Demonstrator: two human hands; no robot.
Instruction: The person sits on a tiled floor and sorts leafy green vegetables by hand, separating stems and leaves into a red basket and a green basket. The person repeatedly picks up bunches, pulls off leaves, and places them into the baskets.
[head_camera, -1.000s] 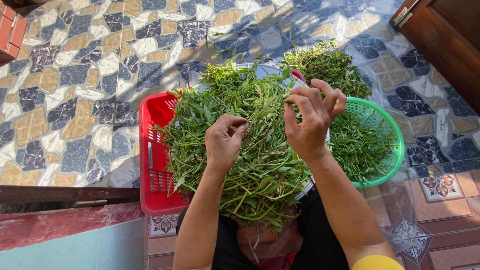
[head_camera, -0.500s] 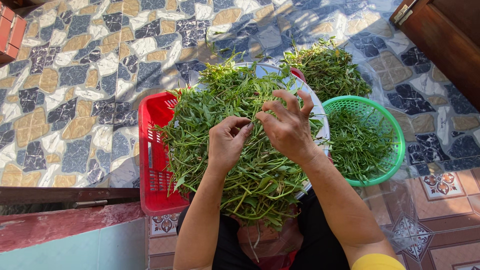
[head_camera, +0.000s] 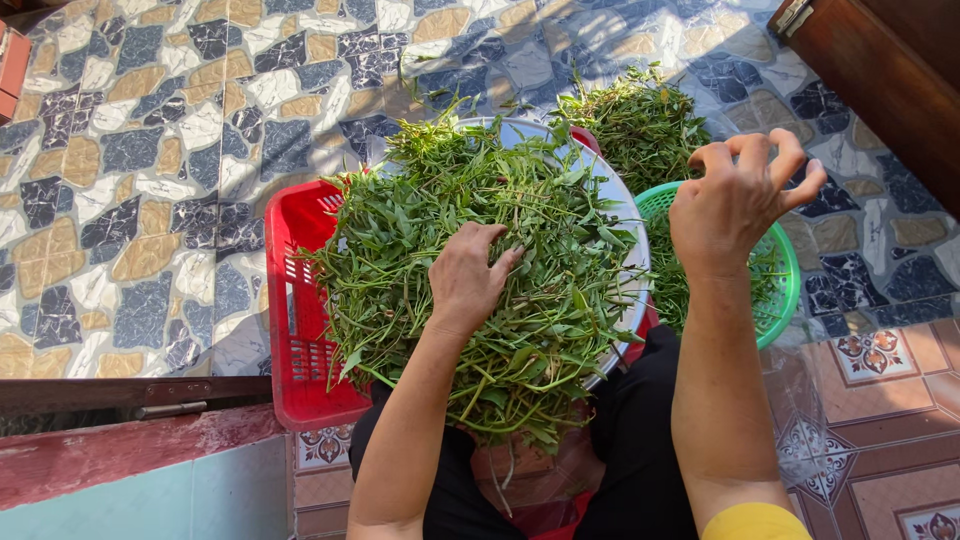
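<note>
Left hand: the left hand (head_camera: 468, 278) rests palm down on top of the heap of greens (head_camera: 480, 270), fingers curled loosely into the stems — whether any stem is pinched between them cannot be told.
Right hand: the right hand (head_camera: 738, 200) is raised above the green basket (head_camera: 785, 300), well apart from the left hand; fingers spread and bent like a claw, nothing visible between them.
Greens, main heap: long-stemmed leafy greens piled high on a round metal tray (head_camera: 632, 232), covering most of it; only the right rim and a part of the far rim show.
Greens, second lot: a smaller heap of the same greens (head_camera: 640, 125) lies beyond the tray, reaching down into the green basket under the raised hand.
Red crate: a red plastic crate (head_camera: 300, 330) with slotted walls sits under the left side of the tray — the heap overhangs its inner edge.
Position of the person: seated close behind the tray, dark trousers (head_camera: 630, 450) visible below it, a yellow sleeve edge (head_camera: 752, 522) on the right arm.
Floor: patterned stone paving (head_camera: 150, 180) in blue, tan and white, in sun and shadow; decorated tiles (head_camera: 880, 400) at lower right.
Surroundings: a dark wooden door (head_camera: 890, 70) at upper right.
</note>
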